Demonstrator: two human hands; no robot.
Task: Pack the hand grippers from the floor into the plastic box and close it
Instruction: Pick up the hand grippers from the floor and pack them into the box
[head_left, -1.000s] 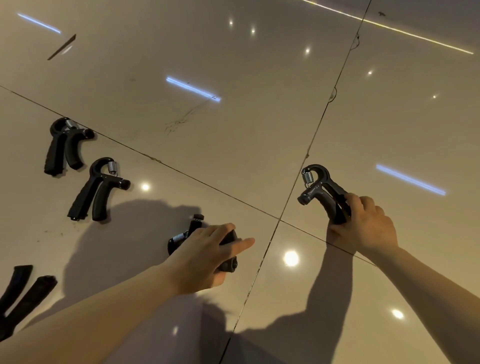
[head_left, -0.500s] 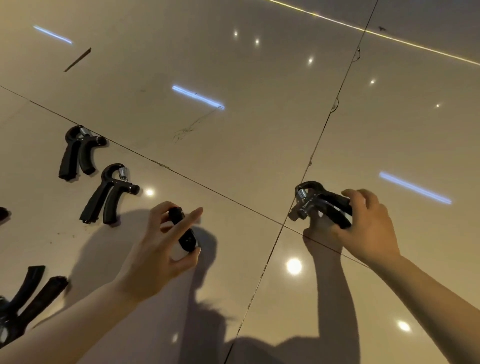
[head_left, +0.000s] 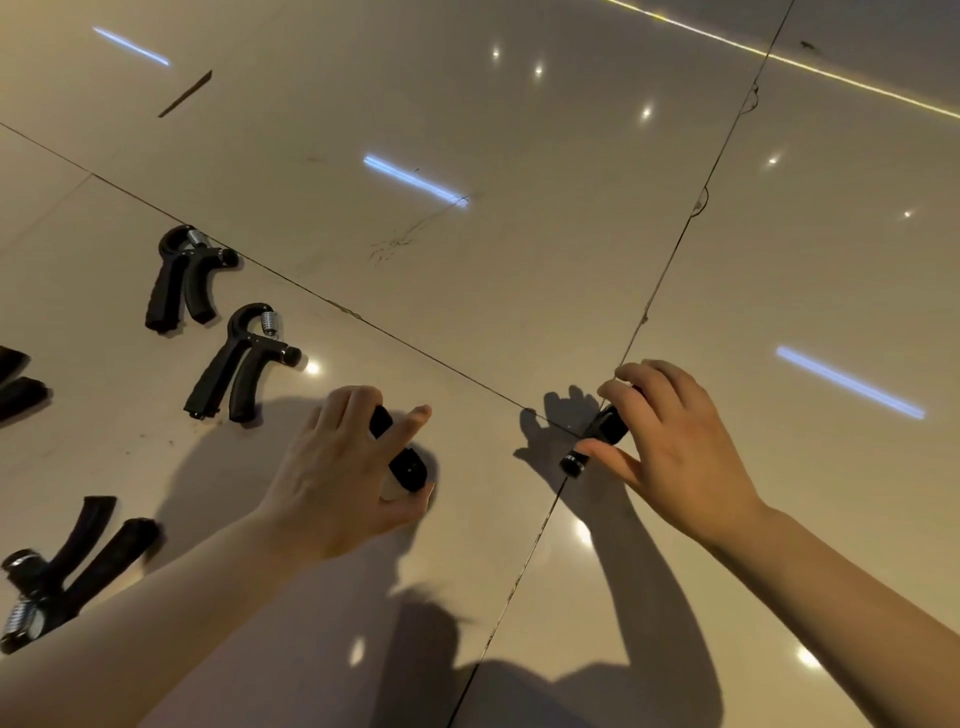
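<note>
My left hand (head_left: 343, 473) now has its fingers curled round a black hand gripper (head_left: 400, 457), and this one is lifted off the floor (head_left: 519, 260); one second ago the same hand only lay flat on it while it rested on the tiles. The index finger sticks out straight, but the other fingers and the thumb hold the handles. My right hand (head_left: 670, 447) also grips its own hand gripper (head_left: 597, 436), with the thumb near the small knob at the lower end. Before, this gripper stood up with the spring on top; now it is turned down and mostly hidden under the fingers. Both hands have come nearer to each other, around the middle of the frame.

I judge from this that two grippers are picked up and ready to be carried to the plastic box. The box is not in view, so I cannot say where it stands.

Four more grippers lie on the floor at the left side: one in the upper left (head_left: 182, 280), one just below it (head_left: 239, 364), one cut by the left edge (head_left: 21, 389), and one in the lower left corner (head_left: 67, 566). So most of the packing is not yet done.
</note>
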